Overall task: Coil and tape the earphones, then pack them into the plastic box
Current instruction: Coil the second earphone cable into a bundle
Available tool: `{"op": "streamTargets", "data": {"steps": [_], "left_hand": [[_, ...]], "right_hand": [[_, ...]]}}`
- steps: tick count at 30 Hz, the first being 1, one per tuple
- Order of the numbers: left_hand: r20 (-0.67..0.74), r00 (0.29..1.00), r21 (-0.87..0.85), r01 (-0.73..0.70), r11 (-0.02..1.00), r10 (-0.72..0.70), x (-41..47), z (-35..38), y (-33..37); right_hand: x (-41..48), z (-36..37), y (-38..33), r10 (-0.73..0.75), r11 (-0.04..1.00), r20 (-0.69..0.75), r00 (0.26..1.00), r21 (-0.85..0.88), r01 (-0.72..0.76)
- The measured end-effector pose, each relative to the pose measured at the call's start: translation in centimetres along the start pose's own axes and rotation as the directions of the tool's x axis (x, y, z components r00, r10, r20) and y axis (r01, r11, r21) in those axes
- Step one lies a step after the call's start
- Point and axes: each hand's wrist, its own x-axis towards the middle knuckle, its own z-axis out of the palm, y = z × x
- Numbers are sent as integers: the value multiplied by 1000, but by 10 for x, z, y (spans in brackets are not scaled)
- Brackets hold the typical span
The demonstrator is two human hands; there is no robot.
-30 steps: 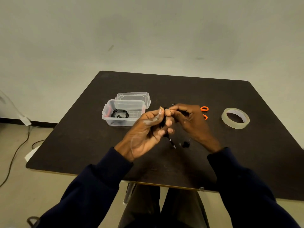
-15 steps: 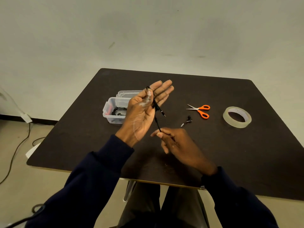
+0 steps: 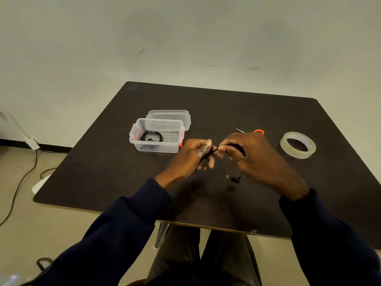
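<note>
Left grip and right grip each pinch the earphone cable spanning between them, apparently to wind a coil.

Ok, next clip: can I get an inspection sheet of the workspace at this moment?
Surface: dark table, faint scuffs near the front edge.
Job's things: clear plastic box open, a coiled earphone set inside; lid lies behind it; tape roll flat at the right; earphone cable stretched between the hands, earbud low by the tabletop.
Clutter: scissors, orange handle, mostly hidden behind the right hand.
Grippers: left hand and right hand both pinch the earphone cable.
Cables: black floor leads at the left.
Surroundings: plain pale wall and floor; nothing else seen clearly.
</note>
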Motion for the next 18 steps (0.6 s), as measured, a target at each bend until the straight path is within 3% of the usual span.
{"op": "streamTargets", "data": {"steps": [5,10,12,18], "left_hand": [[144,982,-318,163,934,-122,-11,5,9],[204,979,-698,153,699,-11,-15,1,16],[182,983,-766,121,632,32,-12,-2,18],[86,994,-825,35,564,64,-5,-4,28]], "right_hand": [[16,-8,11,-37,999,-96,995,-22,35],[26,21,31,118,963,-144,983,256,-78],[23,37,33,170,933,-99,980,338,-128],[8,63,10,260,831,-66,963,524,-189]]}}
